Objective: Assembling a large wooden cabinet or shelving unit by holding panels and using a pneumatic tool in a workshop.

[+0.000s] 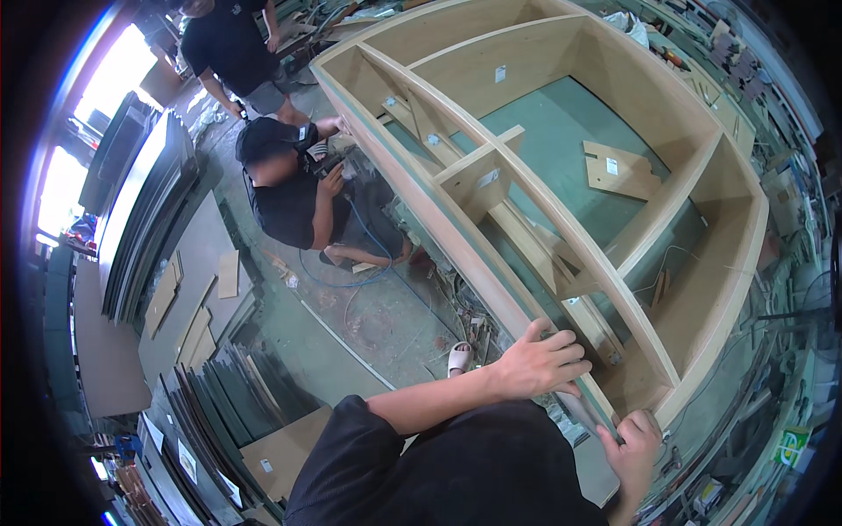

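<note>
A large pale wooden cabinet frame (605, 260) with several compartments and a green strip along its long near edge fills the right half of the head view. My left hand (539, 359) lies over that near edge, its fingers curled across the top toward the inside. Farther right, at the near corner, my right hand (636, 443) grips the rim, with the thumb on the outer side and the fingers bent over the top. A loose wooden board (621, 171) with a white label lies inside the biggest compartment.
A co-worker (285, 188) crouches against the frame's left side, holding a tool with a blue hose (373, 235). Another person (230, 53) stands behind. Stacked dark panels (145, 210) line the left, and wood offcuts (162, 298) lie on a grey sheet. Timber and clutter run along the right.
</note>
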The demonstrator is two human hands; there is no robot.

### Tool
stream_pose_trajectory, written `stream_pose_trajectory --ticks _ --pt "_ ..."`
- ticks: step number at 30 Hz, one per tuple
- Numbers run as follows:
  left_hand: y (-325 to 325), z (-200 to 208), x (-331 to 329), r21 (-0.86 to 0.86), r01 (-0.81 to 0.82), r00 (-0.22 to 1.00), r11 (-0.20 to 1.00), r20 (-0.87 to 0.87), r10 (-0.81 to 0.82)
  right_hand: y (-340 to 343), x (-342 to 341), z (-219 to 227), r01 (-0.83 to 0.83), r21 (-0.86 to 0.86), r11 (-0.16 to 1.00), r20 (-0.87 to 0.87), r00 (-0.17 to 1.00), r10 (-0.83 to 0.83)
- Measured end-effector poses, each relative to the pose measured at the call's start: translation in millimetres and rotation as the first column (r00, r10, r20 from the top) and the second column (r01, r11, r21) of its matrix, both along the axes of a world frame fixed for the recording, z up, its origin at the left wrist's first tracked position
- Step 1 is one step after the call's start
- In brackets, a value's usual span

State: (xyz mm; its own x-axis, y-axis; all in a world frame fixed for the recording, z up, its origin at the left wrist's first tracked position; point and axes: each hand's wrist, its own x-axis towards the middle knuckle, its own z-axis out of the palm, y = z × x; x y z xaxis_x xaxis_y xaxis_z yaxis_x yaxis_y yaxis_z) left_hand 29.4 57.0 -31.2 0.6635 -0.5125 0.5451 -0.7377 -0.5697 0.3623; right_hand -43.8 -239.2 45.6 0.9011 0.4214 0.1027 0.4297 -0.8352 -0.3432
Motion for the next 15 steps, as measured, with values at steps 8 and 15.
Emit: stream_pose_trajectory --ticks 8,15 --pt "0.4 -0.8 1.5 0.014 0.007 1.0 1.0 -0.01 -0.006 4.5 4.5 7.9 0.006 0.027 1.0 0.009 1.0 -0.007" --pt "0.7 11.5 5.2 0.026 0.017 1.0 1.0 -0.023 -0.016 2.7 1.2 11.0 0.077 0.028 0.997 -0.057 0.996 -0.075"
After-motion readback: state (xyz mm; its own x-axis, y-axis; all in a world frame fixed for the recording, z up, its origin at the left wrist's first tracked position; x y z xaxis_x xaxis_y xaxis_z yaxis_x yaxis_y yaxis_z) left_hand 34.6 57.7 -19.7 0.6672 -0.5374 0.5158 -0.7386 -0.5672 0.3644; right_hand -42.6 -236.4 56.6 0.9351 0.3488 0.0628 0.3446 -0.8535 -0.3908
